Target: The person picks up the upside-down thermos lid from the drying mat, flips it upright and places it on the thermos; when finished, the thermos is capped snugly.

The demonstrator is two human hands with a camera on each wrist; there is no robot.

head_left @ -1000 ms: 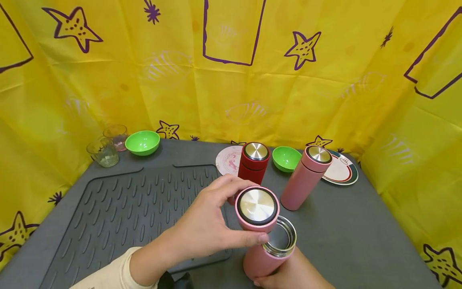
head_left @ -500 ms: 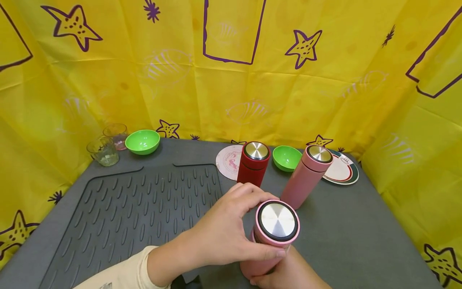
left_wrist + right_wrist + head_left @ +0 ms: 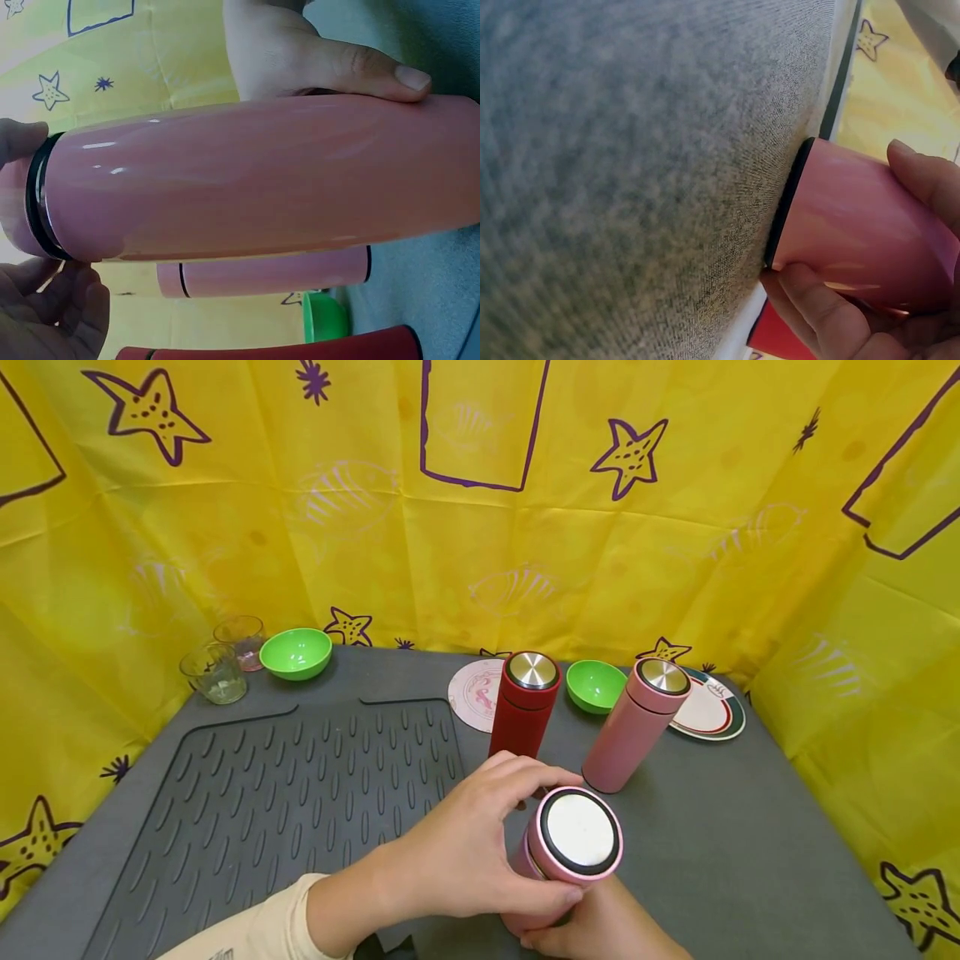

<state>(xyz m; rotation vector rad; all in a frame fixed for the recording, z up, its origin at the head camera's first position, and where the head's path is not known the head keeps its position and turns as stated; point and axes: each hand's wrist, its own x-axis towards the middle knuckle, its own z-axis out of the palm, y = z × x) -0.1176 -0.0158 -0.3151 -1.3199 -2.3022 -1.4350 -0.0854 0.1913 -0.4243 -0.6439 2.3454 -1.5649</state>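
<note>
At the table's front, a pink thermos (image 3: 255, 180) stands upright between my hands. Its pink lid (image 3: 581, 832), with a silver disc on top, sits on the mouth; a dark ring and a thin strip of metal show at the seam in the left wrist view. My left hand (image 3: 468, 843) grips this lid from the left, thumb in front and fingers behind. Lower down, my right hand (image 3: 603, 922) holds the body from the right, its fingers curled round it near the base in the right wrist view. The thermos's mouth is hidden under the lid.
Behind my hands stand a red thermos (image 3: 525, 714) and a second pink thermos (image 3: 626, 735). Further back are two green bowls, one (image 3: 596, 687) between two plates and one (image 3: 296, 653) beside two glasses. A dark ridged mat (image 3: 300, 777) covers the left side.
A second ago the lid was held apart, to the left of the uncovered mouth. My left hand has moved it right and down onto the thermos. The right hand keeps its hold.
</note>
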